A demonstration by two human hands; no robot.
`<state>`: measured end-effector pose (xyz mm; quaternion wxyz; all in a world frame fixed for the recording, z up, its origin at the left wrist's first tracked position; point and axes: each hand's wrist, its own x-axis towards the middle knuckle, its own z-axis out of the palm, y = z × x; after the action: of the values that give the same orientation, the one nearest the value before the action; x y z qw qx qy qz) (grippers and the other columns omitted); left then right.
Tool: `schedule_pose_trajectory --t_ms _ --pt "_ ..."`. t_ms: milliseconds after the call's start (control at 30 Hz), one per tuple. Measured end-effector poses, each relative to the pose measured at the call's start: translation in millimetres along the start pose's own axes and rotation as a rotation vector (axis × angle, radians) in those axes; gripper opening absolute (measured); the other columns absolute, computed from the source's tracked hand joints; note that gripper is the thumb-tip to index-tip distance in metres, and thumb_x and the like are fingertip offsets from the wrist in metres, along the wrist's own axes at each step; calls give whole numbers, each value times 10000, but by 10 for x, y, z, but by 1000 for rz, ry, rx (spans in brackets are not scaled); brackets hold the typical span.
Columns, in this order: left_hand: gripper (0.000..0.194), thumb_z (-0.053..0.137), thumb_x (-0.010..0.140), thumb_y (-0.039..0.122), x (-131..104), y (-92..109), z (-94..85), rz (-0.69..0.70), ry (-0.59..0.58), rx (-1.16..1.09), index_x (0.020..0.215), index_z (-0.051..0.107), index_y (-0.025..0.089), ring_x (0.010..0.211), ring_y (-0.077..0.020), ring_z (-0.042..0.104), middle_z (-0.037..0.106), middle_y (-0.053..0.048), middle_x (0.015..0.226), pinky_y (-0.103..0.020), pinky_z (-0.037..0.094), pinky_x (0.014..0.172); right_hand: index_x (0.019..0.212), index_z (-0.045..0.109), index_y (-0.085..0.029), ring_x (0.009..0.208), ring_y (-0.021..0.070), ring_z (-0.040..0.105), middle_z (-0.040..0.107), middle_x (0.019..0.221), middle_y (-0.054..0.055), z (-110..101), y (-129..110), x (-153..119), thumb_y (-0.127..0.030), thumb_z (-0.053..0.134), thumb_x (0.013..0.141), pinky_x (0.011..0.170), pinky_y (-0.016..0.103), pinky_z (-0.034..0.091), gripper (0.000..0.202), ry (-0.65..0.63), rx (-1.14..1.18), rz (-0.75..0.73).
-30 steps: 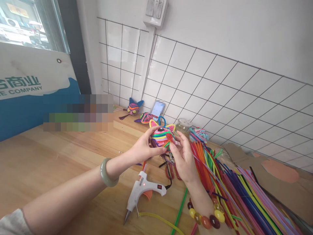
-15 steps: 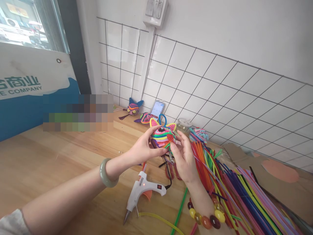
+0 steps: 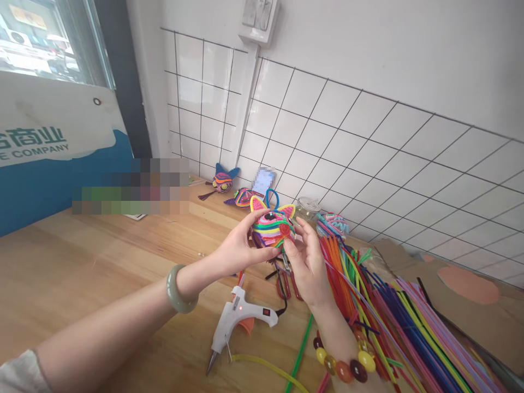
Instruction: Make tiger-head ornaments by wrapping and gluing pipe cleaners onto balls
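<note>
The cat head (image 3: 268,232), mid-frame, has ears (image 3: 286,210), eye (image 3: 270,216) and stripes in place; its back is hidden, so what is left is hard to tell. Left hand (image 3: 239,243) and right hand (image 3: 308,265) hold it, grip narrowed from both sides. Glue gun (image 3: 231,319) below on the table (image 3: 123,267); pipe cleaners (image 3: 429,333) lower right.

Wooden table (image 3: 102,262), white glue gun (image 3: 230,316), colourful pipe cleaners (image 3: 421,322), brown cardboard (image 3: 478,325)

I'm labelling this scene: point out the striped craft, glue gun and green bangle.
Striped craft (image 3: 270,231): head view, on its front.
Glue gun (image 3: 234,316): head view, on its white body.
Green bangle (image 3: 172,289): head view, on its band.
</note>
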<state>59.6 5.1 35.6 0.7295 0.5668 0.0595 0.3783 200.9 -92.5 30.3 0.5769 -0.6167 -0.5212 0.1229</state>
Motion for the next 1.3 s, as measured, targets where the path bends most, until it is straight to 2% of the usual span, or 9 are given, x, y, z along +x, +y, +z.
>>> schedule_pose_trajectory --t_ms 267,533,633,700,800,933,1033,1200,1300 --pt "743 826 694 205 -18 36 -6 -3 21 89 1340 459 202 1105 -280 649 596 -135 1303 -387 547 925 1413 407 -262 1232 263 574 520 1410 134 24 -12 -10 -495 553 937 1012 470 505 549 3 -5 -37" --pt "675 841 696 274 49 81 -68 -213 90 -52 1279 513 187 1062 -260 670 652 -120 1229 -348 569 861 1358 459 -262 1228 246 589 543 1395 126 -5 -101 5 -529 507 954 939 394 555 487 -4 131 60" --pt "557 762 791 372 55 91 -98 -298 71 -138 1277 546 207 1070 -276 675 636 -128 1276 -347 589 806 1324 488 -255 1111 229 651 552 1374 131 -14 -116 17 -538 517 943 871 370 577 476 38 123 60" --pt "481 682 855 430 58 92 -114 -302 73 -199 1266 568 208 1102 -282 665 640 -132 1275 -359 591 824 1303 501 -253 933 189 695 582 1319 123 -36 -128 33 -533 526 936 810 355 586 463 82 117 42" --pt "434 642 883 441 71 106 -137 -271 92 -238 1238 588 198 1125 -290 658 654 -138 1254 -394 586 869 1260 530 -254 711 118 677 609 1216 84 -119 -160 73 -496 548 929 739 329 587 411 172 113 -13" --pt "443 740 820 343 102 169 -166 -180 138 -202 1208 586 194 1104 -275 672 654 -128 1262 -400 575 909 1197 568 -255 668 102 663 605 1035 12 -296 -203 140 -403 681 850 679 294 577 393 320 79 -67" --pt "507 796 761 288 127 227 -193 -42 237 -130 1204 567 192 1082 -265 679 655 -110 1245 -389 583 892 1185 587 -239 641 105 649 621 879 -20 -396 -211 176 -345 734 803 649 279 561 423 393 30 -68" --pt "615 840 688 355 155 318 -238 143 432 61 1211 554 204 1032 -285 687 674 -98 1180 -360 604 779 1152 615 -203 617 118 622 645 745 -28 -434 -169 195 -338 751 777 657 289 538 421 354 -8 -35" --pt "624 848 678 352 150 367 -236 211 479 125 1216 562 219 1067 -293 672 683 -84 1167 -370 592 832 1153 614 -191 598 130 610 603 646 -48 -450 -96 207 -385 689 832 678 308 532 382 282 -50 -31"
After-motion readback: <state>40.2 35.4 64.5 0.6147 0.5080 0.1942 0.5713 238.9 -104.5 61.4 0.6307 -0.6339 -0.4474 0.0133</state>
